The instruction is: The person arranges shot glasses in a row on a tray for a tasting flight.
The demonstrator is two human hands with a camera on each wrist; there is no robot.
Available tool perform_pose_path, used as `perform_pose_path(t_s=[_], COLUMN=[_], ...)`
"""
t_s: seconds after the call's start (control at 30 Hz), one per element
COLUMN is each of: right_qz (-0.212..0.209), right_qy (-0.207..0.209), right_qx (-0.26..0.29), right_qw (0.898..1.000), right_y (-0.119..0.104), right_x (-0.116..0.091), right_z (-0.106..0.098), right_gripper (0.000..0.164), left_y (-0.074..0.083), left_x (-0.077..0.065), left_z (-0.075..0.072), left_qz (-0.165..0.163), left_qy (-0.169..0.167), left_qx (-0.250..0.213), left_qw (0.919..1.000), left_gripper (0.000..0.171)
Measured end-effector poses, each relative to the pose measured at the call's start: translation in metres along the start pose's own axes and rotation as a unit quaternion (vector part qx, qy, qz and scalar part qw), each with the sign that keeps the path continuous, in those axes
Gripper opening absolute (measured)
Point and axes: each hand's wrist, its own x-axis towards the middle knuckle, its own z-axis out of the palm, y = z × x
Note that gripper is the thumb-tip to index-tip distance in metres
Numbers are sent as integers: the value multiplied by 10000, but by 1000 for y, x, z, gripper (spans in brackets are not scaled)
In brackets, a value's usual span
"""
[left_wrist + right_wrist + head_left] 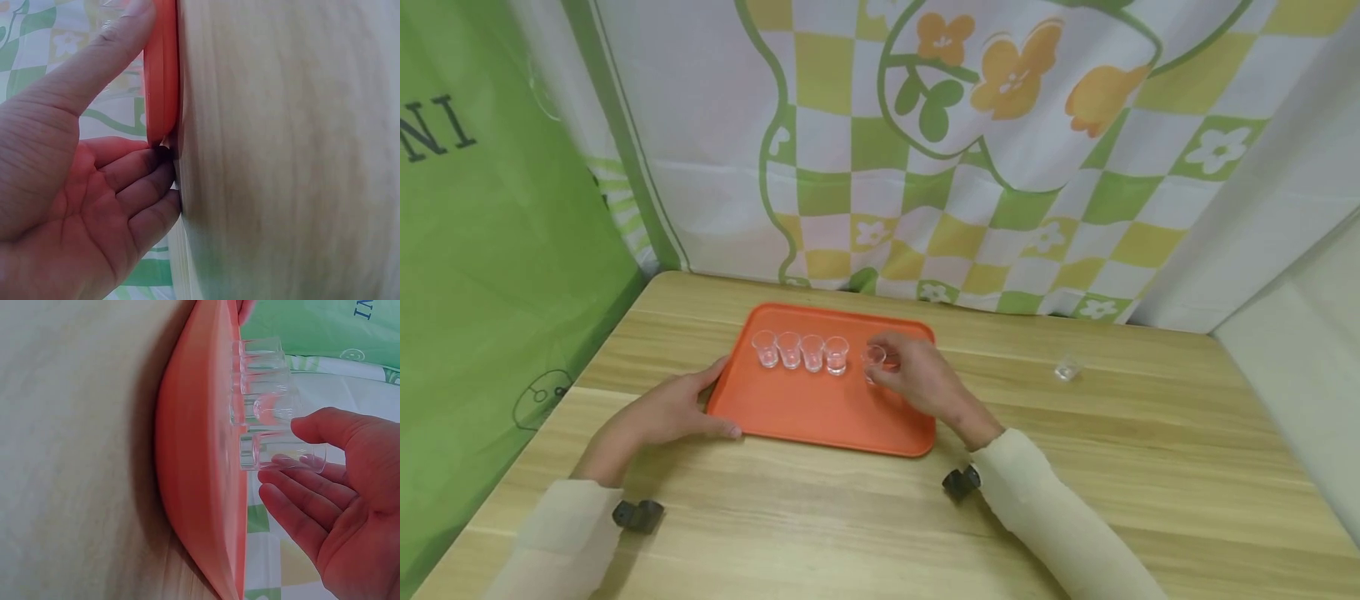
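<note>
An orange tray (820, 408) lies on the wooden table. On it, several clear shot glasses (812, 353) stand upright in a row towards the back left. To the right of that row, my right hand (917, 375) pinches another shot glass (284, 452) between thumb and fingers. The glass is upright and close over the tray surface; whether its base touches cannot be told. My left hand (673, 408) holds the tray's left side, its thumb (119, 44) at the rim by the front corner and its fingers against the edge, their tips partly hidden.
One more clear glass (1066, 368) is on the table (1112, 442), well right of the tray. A patterned curtain (940, 208) hangs along the table's back edge. Green cloth (482, 250) hangs at the left, and a pale wall (1315, 308) borders the right.
</note>
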Motion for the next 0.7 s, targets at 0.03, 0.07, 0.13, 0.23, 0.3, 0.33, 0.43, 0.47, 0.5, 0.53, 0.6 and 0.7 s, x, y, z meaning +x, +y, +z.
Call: perform_pose_path(t_s=[0.03, 0.07, 0.13, 0.23, 0.3, 0.33, 0.43, 0.47, 0.5, 0.53, 0.6, 0.7], right_qz=[2, 10, 1, -9, -8, -7, 2, 2, -14, -22, -42, -27], right_qy=[5, 14, 30, 28, 0, -15, -22, -18, -7, 3, 25, 54], right_qx=[-14, -33, -28, -14, 20, 15, 26, 18, 0, 4, 0, -19], right_qw=[10000, 10000, 10000, 10000, 10000, 10000, 10000, 10000, 10000, 10000, 10000, 10000], right_y=[0, 0, 0, 1, 0, 0, 0, 0, 0, 0, -1, 0], right_x=[0, 1, 2, 4, 6, 7, 8, 9, 9, 10, 10, 11], right_z=[0, 1, 2, 4, 5, 6, 8, 8, 8, 9, 9, 9], right_gripper=[33, 33, 33, 35, 36, 36, 36, 36, 36, 36, 35, 35], left_y=[1, 1, 2, 2, 2, 2, 1, 1, 1, 1, 1, 2], left_x=[0, 0, 0, -1, -2, -2, -3, -3, -3, -3, -2, -2], left_z=[0, 0, 0, 0, 0, 0, 0, 0, 0, 0, 0, -1], left_qz=[-14, -28, -45, -57, -61, -60, -47, -40, -32, -25, -14, -13], left_qy=[-6, -9, -8, -10, -13, -17, -22, -17, -8, -4, 1, -16], left_qx=[-5, 5, 22, 3, -35, -57, -77, -80, -79, -76, -53, -18], left_qw=[10000, 10000, 10000, 10000, 10000, 10000, 10000, 10000, 10000, 10000, 10000, 10000], left_gripper=[126, 126, 126, 125, 125, 125, 125, 125, 125, 125, 124, 125])
